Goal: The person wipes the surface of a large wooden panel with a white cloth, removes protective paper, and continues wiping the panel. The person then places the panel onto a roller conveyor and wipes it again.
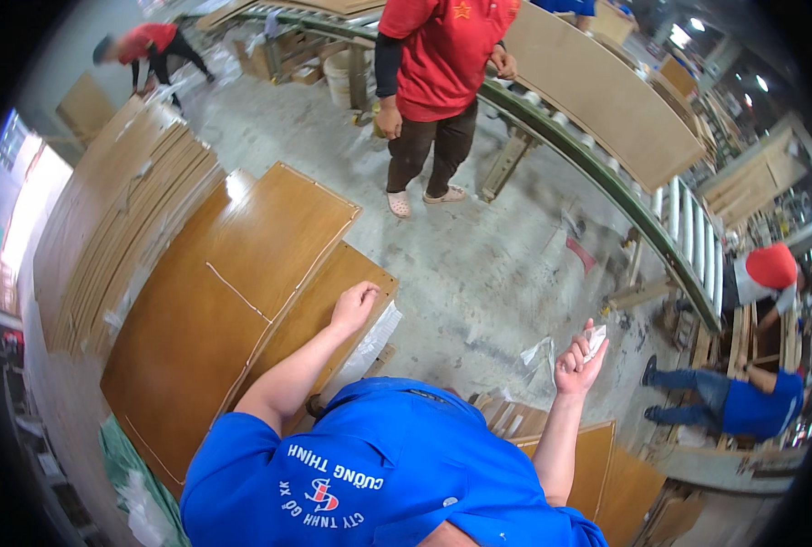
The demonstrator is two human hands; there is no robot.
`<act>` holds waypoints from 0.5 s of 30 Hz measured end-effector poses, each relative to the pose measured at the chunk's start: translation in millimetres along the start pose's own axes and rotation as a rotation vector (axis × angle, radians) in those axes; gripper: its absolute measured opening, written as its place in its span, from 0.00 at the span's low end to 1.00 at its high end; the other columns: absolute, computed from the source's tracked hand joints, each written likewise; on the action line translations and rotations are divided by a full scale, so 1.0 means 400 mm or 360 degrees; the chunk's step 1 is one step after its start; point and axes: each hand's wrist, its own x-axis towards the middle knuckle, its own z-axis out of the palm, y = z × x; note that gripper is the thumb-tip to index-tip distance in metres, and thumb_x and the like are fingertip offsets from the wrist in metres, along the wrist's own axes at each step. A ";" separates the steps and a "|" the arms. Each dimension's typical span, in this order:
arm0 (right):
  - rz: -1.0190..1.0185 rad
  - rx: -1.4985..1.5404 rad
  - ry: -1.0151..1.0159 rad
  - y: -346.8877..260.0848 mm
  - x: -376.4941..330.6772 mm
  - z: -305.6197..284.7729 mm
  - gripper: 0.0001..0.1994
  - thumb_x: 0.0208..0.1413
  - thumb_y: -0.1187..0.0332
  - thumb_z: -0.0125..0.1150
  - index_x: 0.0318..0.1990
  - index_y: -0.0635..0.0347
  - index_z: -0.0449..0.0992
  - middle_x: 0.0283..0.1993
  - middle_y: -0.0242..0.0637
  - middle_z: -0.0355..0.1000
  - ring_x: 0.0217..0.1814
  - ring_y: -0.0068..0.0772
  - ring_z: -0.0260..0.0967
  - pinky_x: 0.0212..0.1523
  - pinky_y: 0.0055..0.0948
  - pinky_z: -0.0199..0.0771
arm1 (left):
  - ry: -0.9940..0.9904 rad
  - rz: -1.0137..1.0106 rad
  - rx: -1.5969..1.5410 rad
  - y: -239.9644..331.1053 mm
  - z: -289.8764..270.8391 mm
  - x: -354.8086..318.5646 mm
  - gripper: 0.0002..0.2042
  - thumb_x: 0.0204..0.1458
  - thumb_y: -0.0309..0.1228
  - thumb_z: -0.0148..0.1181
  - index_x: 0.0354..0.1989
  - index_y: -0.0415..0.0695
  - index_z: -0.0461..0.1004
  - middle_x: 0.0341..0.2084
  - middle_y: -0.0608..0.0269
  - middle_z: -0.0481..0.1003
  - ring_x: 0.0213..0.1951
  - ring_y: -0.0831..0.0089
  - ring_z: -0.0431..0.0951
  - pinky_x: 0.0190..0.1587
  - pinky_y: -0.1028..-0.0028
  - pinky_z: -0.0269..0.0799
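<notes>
My left hand [355, 305] reaches out over the corner of a brown varnished wooden panel [269, 237] on a low stack, its fingers curled with nothing seen in them. Just beside it lies a white plastic-wrapped strip [374, 335] at the panel's edge. My right hand [577, 357] is raised at my right side and pinches a small white crumpled scrap [596, 339] between its fingers. My blue shirt fills the lower middle of the view.
A person in a red shirt [438, 64] stands on the concrete floor [488, 264] ahead. A green roller conveyor [625, 196] carrying boards curves along the right. Leaning panels [114, 219] stack up at left. Another person in blue [743, 401] crouches at right.
</notes>
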 end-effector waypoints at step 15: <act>0.0854 -0.0364 0.0268 0.029 0.764 0.111 0.23 0.61 0.48 0.38 0.57 0.51 0.64 0.27 0.30 0.61 0.16 0.19 0.49 0.16 0.20 0.49 | -0.0177 -0.0268 -0.0099 0.040 0.299 0.425 0.11 0.53 0.35 0.49 0.39 0.43 0.73 0.30 0.52 0.76 0.32 0.58 0.76 0.36 0.66 0.70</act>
